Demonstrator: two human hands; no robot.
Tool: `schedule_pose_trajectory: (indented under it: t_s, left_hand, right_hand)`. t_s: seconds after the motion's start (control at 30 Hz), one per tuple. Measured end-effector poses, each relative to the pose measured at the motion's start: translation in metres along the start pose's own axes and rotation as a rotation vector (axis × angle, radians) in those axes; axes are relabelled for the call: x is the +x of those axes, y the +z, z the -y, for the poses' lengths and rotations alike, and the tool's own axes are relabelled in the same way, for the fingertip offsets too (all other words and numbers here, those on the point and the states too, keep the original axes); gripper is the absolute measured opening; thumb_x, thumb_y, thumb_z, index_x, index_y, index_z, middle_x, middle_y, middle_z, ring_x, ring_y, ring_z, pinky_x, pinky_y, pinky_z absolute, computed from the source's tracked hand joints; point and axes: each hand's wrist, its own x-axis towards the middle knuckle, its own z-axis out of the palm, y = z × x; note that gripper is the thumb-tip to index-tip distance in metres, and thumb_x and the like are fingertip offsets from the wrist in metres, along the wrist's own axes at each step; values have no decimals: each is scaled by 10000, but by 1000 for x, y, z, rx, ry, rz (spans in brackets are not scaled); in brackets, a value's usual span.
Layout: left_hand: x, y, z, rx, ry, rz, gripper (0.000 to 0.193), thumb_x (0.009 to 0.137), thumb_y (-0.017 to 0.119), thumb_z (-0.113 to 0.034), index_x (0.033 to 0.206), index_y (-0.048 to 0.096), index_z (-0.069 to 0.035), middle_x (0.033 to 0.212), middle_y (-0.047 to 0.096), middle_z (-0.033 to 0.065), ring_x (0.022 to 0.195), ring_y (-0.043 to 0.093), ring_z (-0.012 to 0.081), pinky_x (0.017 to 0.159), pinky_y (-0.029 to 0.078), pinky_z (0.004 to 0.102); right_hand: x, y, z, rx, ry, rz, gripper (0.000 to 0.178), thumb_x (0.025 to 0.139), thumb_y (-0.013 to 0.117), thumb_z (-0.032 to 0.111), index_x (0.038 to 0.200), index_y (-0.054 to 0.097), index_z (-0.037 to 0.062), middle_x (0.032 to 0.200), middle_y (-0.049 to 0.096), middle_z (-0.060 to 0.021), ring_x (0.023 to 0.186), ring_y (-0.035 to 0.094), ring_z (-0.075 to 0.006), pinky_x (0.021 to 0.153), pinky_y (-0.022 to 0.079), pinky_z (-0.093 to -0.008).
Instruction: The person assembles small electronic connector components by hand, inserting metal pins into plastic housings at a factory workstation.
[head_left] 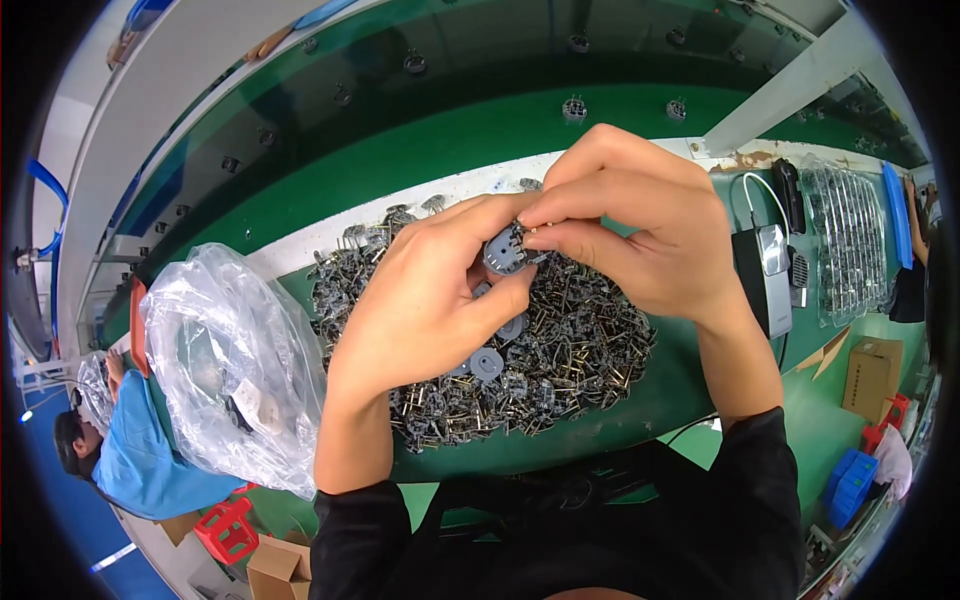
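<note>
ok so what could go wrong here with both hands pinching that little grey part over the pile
1. The small grey part is held only by the fingertips of the left hand and right hand; a slip could drop it into the heap of metal-pinned parts, where it would be hard to find.
2. Those pins look thin and may prick or bend under a pressing wrist.
3. The clear plastic bag sits by the left forearm, so it could get nudged.

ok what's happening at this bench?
A person holds a small grey round part between both hands: left hand supports it from below, right hand pinches it from above. Below lies a heap of metal-pinned components on the green bench, with a clear plastic bag to the left.
</note>
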Motion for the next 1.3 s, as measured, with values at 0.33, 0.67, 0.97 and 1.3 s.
schedule_pose_trajectory:
  t_s: [0.33,0.67,0.97,1.3]
  left_hand:
    - [2,4,2,10,-32,57,376,687,566,36,1060,608,1,818,558,-24,657,437,12,522,359,178]
    - [7,6,7,-37,8,35,342,684,576,-39,1021,565,19,760,580,121,583,522,159,546,463,277]
    - [9,13,13,-242,129,-236,382,741,671,117,1092,559,13,875,617,40,720,560,62,633,478,216]
    - [9,14,-4,-500,127,-183,338,769,674,102,1095,597,63,953,656,125,812,628,130,757,534,254]
  right_hand:
    - [-3,9,0,-60,-79,-25,180,671,766,15,839,701,15,810,611,-70,671,575,-173,551,448,-271]
    - [-8,12,-10,-164,-144,-12,198,664,742,11,837,646,21,801,592,-68,658,555,-226,547,443,-300]
    - [-11,21,-15,-329,-180,-242,193,647,679,-1,827,618,28,768,546,-60,616,550,-203,496,446,-288]
    - [-18,15,-8,-416,-198,-276,200,697,655,22,896,647,33,759,543,-44,638,557,-193,507,446,-293]
